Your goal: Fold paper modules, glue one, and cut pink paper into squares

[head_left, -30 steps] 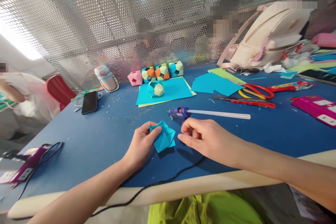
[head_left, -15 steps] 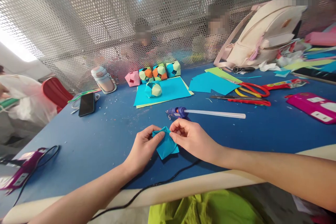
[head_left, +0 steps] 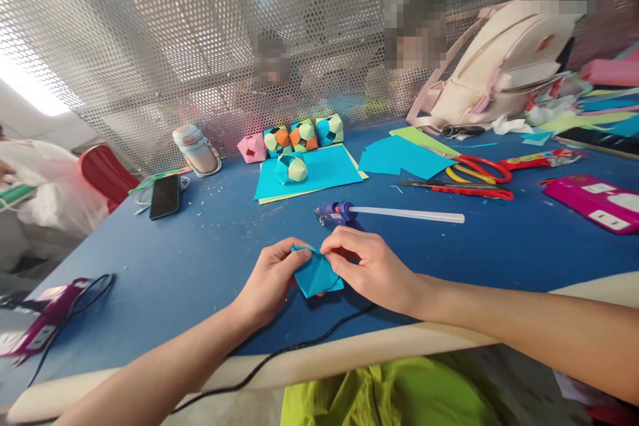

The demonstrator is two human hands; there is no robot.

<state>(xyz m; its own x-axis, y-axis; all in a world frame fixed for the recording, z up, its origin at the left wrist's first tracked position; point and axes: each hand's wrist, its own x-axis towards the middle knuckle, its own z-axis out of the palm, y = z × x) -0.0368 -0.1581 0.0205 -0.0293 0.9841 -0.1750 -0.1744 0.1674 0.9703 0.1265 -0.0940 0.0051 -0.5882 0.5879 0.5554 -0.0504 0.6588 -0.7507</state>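
A folded piece of blue paper [head_left: 318, 274] is held between both hands above the table's near side. My left hand [head_left: 273, 274] pinches its left edge, thumb on top. At the upper right edge, my right hand [head_left: 368, 265] grips it between thumb and fingertips; part of the paper is hidden behind those fingers. Just beyond the hands lies a blue-purple glue gun [head_left: 335, 213] with a long clear glue stick [head_left: 409, 213] pointing right. Farther back, a blue and cream folded paper ball [head_left: 291, 169] rests on flat blue paper sheets [head_left: 334, 170].
Several folded paper balls [head_left: 303, 137] line the back edge by a perforated metal screen. Scissors [head_left: 482, 170] and cut blue paper [head_left: 399, 158] lie at right, near a magenta power strip [head_left: 596, 203]. A phone [head_left: 165, 197] and bottle [head_left: 196, 148] are at left. A black cord [head_left: 299, 349] crosses the near edge.
The blue paper has turned slightly in my hands, and its lower point now faces more to the right. Both hands keep their grip in nearly the same place.
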